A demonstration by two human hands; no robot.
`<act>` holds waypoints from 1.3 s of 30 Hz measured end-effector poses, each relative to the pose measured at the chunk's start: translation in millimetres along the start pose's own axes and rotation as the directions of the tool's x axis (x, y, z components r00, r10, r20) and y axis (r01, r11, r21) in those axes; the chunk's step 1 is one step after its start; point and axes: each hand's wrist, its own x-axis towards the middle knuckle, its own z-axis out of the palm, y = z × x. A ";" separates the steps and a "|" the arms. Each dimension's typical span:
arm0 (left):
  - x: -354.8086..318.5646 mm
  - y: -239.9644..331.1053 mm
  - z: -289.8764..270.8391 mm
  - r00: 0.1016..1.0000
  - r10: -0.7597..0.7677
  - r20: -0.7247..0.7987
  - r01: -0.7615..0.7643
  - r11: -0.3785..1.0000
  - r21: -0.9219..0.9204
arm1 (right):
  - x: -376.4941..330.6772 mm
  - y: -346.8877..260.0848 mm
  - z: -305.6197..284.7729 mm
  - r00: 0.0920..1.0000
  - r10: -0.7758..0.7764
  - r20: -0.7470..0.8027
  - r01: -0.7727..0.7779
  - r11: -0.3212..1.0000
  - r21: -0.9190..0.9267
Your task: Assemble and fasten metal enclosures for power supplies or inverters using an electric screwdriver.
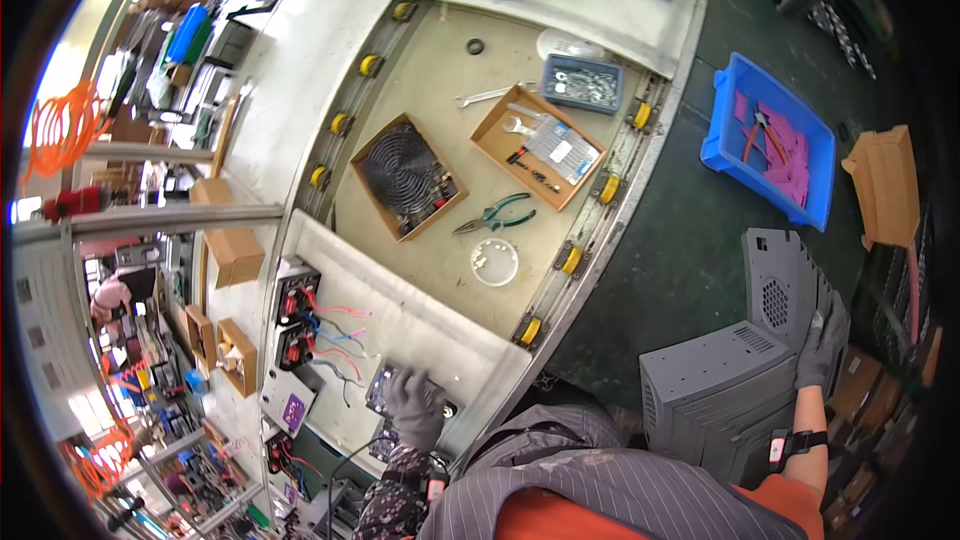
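My left hand (416,408), in a grey glove, is over a small dark metal part (380,392) on the pale work board (480,360). Its fingers look apart, and the palm hides some of that part. Off to the right, my gloved right hand (816,352) is closed on the edge of a grey sheet-metal panel (780,285) with a honeycomb vent. The panel stands at the end of a stack of similar grey metal covers (710,370). Wired black units (297,315) with red, blue and black leads lie left of my left hand.
Ahead, between rails with yellow rollers (571,260), sit green-handled pliers (500,214), a white lid (494,262), cardboard trays (407,180) and a blue screw bin (582,83). A blue crate (722,145) with red-handled pliers stands right. Orange coiled hoses (65,130) hang left.
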 end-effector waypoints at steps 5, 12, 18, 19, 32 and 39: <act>-122.7 -77.9 -24.6 0.745 -0.608 -0.276 0.630 0.777 -0.012 | -1.8 68.1 27.8 0.975 0.211 0.074 -0.223 0.949 0.225; -273.9 -122.3 -8.8 -0.240 -0.971 0.009 0.968 -0.240 -0.075 | 39.4 68.8 32.8 1.000 -0.011 -0.017 0.012 0.999 0.035; -349.6 -133.8 33.0 -0.101 -0.962 0.254 0.993 -0.083 0.080 | 151.6 74.4 81.5 0.988 -0.152 -0.020 0.148 0.981 -0.124; -351.9 -140.4 37.3 -0.044 -0.956 0.290 0.996 -0.018 0.092 | 184.5 57.1 94.0 0.967 -0.249 -0.059 0.241 0.964 -0.110; -380.0 -132.2 31.8 0.518 -0.835 0.184 0.855 0.505 -0.114 | -102.8 -420.8 -58.0 0.294 -0.898 -0.326 0.858 0.098 0.505; -403.0 -144.3 30.8 0.782 -0.590 0.202 0.616 0.678 -0.402 | -374.6 -506.9 -82.9 -0.188 -0.963 -0.194 0.719 -0.270 0.640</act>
